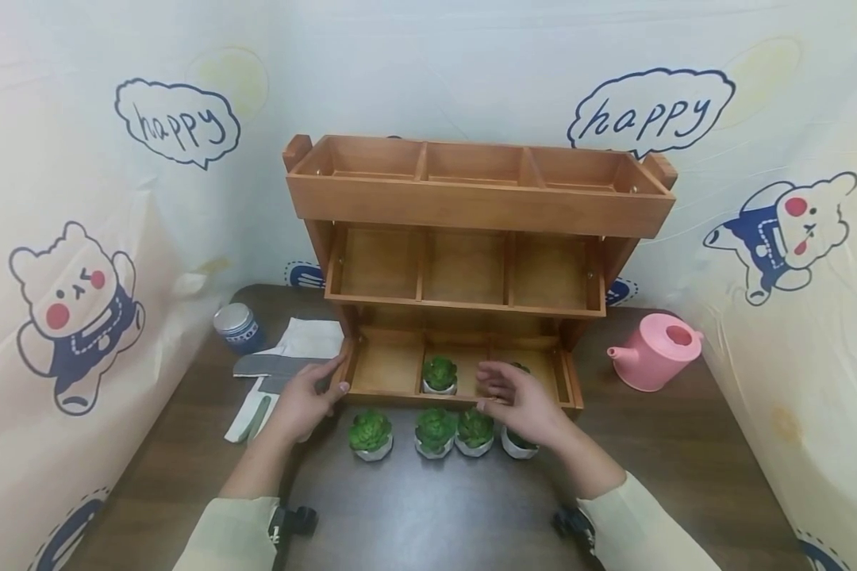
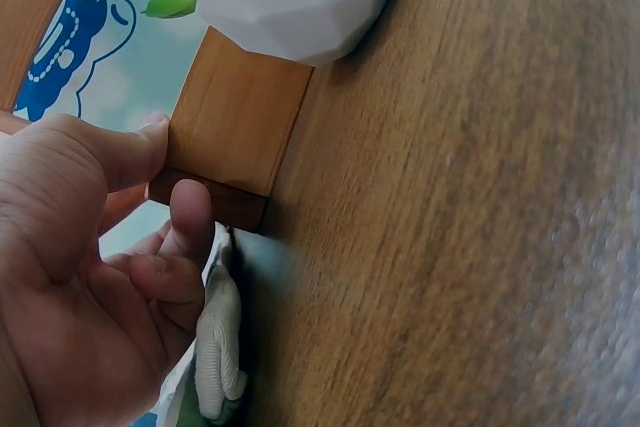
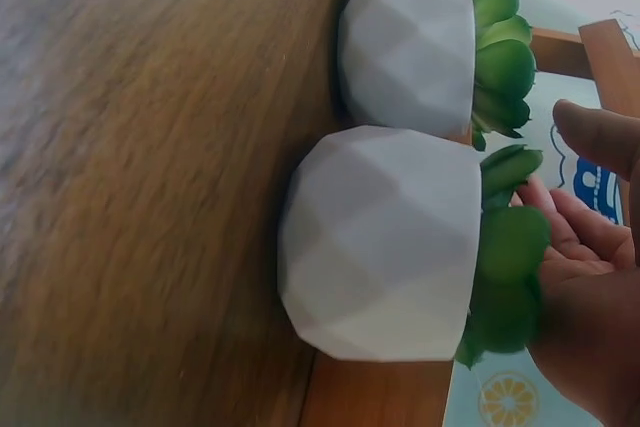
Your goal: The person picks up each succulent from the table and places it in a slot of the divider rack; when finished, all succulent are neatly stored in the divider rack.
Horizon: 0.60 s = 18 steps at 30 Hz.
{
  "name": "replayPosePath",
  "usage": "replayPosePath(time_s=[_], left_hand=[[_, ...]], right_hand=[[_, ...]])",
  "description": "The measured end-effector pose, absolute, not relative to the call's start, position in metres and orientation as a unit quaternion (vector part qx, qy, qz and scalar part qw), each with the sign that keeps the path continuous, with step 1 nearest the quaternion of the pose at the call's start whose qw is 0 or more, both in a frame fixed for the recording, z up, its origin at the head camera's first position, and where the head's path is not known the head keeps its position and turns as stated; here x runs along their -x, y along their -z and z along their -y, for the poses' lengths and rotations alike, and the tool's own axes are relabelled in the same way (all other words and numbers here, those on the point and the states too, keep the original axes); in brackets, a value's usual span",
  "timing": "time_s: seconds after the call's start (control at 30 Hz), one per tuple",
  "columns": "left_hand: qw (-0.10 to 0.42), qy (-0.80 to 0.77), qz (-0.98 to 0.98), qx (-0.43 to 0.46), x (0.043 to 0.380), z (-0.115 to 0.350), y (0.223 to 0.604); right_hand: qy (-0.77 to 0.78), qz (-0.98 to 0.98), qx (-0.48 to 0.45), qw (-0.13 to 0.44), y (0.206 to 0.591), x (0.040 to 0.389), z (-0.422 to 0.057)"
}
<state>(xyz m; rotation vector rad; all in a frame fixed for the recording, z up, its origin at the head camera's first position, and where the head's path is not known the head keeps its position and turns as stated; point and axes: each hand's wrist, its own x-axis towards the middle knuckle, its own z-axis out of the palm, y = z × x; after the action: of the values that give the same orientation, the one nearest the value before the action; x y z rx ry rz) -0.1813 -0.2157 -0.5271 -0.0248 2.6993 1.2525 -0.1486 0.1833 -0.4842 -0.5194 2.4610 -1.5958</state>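
Rightmost front plant (image 1: 519,450): upright on table (image 1: 414,515), lower frame right of centre, directly below right hand (image 1: 524,404), partly covered by it.
Nearer hand: right.
Right hand: relaxed, fingers loosely bent, nothing visible in grasp.
Three other front plants (image 1: 435,432): leftward in the same row; row axis left-right, just before wooden shelf (image 1: 471,204).
Wooden shelf: frame centre, long axis left-right.
Left hand (image 1: 303,404): grasping shelf's lower left end.

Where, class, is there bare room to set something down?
Free: the top tier and middle tier, between dividers; the table between the sleeves, before the plant row. Crowded: that row's right end, near the right hand; the table's left, with gloves and jar.
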Motion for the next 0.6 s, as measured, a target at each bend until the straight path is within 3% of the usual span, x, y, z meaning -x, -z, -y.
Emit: replayPosePath(time_s=[0.6], left_hand=[[0.087, -0.422, -0.902, 0.014, 0.182, 0.215, 0.525]], right_hand=[[0.518, -0.837, 0.173, 0.031, 0.484, 0.128, -0.208]])
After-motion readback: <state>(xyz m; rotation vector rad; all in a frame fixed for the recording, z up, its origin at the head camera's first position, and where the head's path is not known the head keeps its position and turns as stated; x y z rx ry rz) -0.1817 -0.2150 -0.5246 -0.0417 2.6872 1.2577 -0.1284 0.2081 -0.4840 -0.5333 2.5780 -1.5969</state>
